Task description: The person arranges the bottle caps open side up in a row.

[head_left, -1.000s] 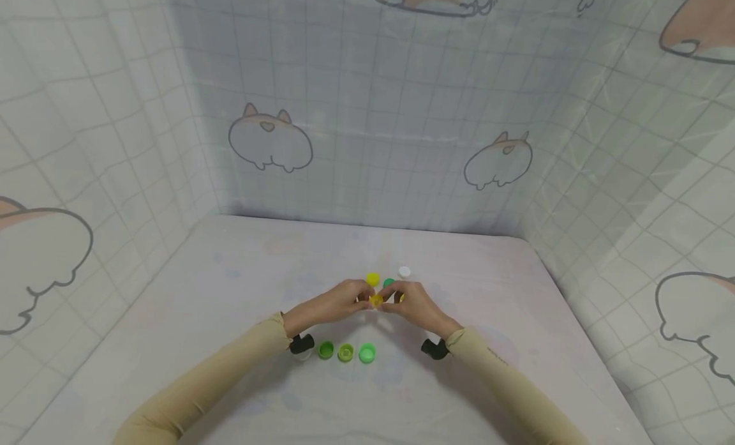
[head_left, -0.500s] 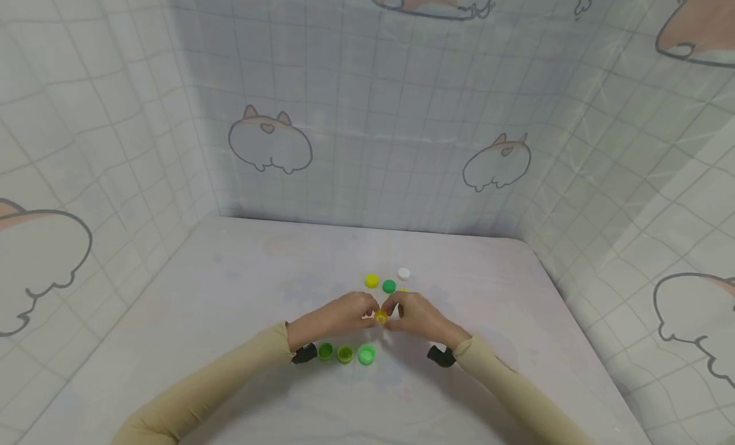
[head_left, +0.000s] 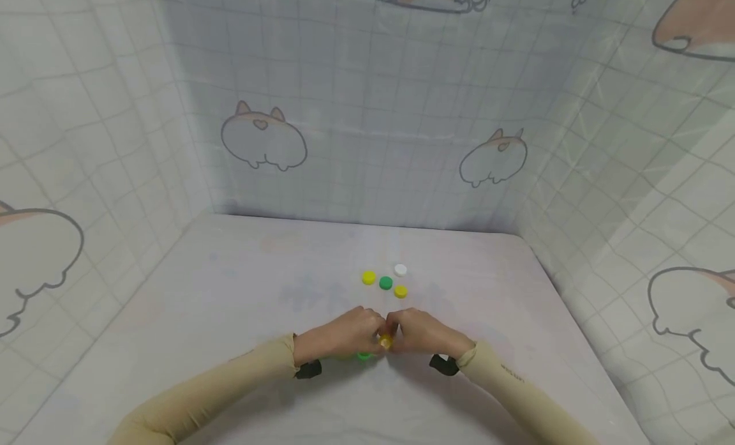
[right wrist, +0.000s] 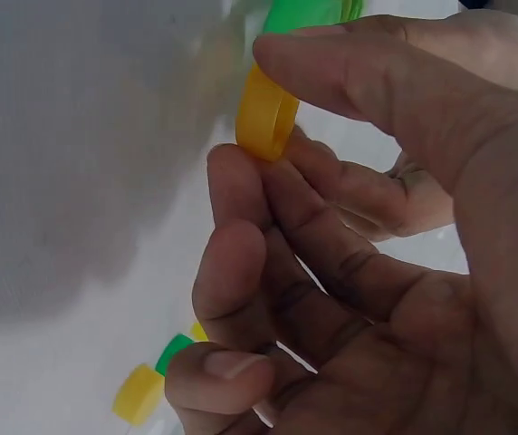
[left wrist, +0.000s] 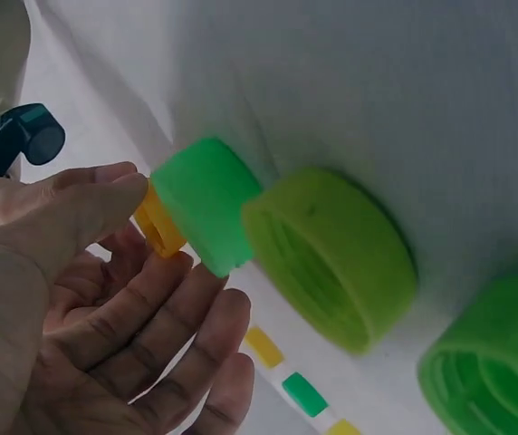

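Observation:
Both hands meet over the near middle of the table around one orange-yellow bottle cap (head_left: pixel 386 341). In the right wrist view, the right hand (head_left: pixel 427 335) pinches this cap (right wrist: pixel 263 113) between thumb and fingertips, its open side turned toward the palm. The left hand (head_left: pixel 353 333) has its thumb and index finger on the opposite edge of the cap (left wrist: pixel 161 225). Just beyond the left fingertips in the left wrist view stand a bright green cap (left wrist: pixel 209 204), a lime cap (left wrist: pixel 381 272) and a darker green cap (left wrist: pixel 503 358). In the head view the left hand mostly hides that row.
Farther back on the table lie a yellow cap (head_left: pixel 369 278), a green cap (head_left: pixel 386 283), a white cap (head_left: pixel 400 270) and a second yellow cap (head_left: pixel 400 292). Patterned cloth walls (head_left: pixel 367 177) enclose the table's back and sides. A black wrist camera (head_left: pixel 309 369) hangs under the left wrist.
Both hands have come toward the body with the orange-yellow cap, from beside the back caps to the near row. The back caps are now uncovered, while the near row is mostly covered.

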### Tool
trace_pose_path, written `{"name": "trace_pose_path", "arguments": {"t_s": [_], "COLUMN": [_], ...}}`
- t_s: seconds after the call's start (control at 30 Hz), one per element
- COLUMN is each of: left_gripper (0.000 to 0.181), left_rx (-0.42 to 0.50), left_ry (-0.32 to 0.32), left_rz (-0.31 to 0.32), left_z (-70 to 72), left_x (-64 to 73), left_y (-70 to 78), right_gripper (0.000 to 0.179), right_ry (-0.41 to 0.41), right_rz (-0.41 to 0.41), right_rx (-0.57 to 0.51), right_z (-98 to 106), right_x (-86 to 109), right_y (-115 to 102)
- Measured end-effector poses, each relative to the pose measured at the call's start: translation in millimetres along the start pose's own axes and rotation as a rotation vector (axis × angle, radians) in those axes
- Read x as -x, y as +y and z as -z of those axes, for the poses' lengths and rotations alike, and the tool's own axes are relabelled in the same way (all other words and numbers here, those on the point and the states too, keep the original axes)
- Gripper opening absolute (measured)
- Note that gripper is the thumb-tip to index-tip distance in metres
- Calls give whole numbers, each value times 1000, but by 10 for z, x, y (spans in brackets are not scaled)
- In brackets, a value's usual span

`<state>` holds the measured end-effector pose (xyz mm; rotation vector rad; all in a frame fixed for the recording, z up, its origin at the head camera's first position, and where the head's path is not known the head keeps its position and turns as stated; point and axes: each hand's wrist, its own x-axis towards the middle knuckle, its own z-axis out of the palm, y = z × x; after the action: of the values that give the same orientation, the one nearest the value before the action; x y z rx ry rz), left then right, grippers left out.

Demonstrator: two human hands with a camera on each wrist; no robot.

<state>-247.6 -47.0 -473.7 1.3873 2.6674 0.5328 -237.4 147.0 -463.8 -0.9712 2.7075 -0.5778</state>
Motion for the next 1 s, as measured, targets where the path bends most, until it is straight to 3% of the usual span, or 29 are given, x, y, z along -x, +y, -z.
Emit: {"name": "trace_pose_path", "arguments": {"t_s": [0.3,0.43,0.77,1.0], "left_gripper": [19,23,24,43], "left_rx": [-170,-200,-75,113], "left_ry": [1,-16,-64,-121], "left_rz": [-24,-17,9,135], "left_z": [-88,-82,-23,150], "left_x": [27,22,68,107], "left_y": [23,37,49,27], "right_gripper": [18,21,26,40], "right_ry": [-42,-63,-100,-53], "right_rz": [1,-14,-1,-13], "right_rx": [-55,-58,-86,-68], "right_z": [-101,-106,-80,24], "right_x": [-24,-29,-39,-51], "right_y": [-7,-16,-10,24]}}
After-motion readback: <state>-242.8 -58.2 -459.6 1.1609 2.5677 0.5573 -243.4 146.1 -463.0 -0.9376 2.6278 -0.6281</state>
